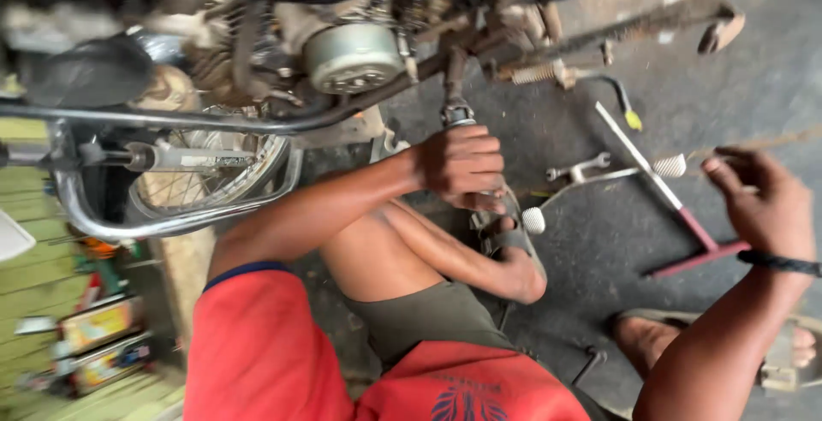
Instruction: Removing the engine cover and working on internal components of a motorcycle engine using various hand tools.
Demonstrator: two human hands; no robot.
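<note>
Crouching beside a motorcycle [282, 35] on a grey concrete floor [753, 87], a person in a red shirt [257, 352] works under the engine. The left hand [462, 167] is closed in a fist around a metal tool [458, 115] whose shaft rises from the knuckles toward the frame; what kind of tool it is cannot be told through the blur. The right hand [762, 203], a black band [779, 262] at its wrist, hangs well apart from the left, fingers loosely curled and half open; whether it pinches anything cannot be told. Between the hands lie a chrome lever with a ribbed rubber tip [599, 173] and a T-handled wrench [676, 211] with a dark red grip. Above the left hand sits the round engine cover [353, 57]; beyond the left forearm a spoked wheel [205, 173] shows.
</note>
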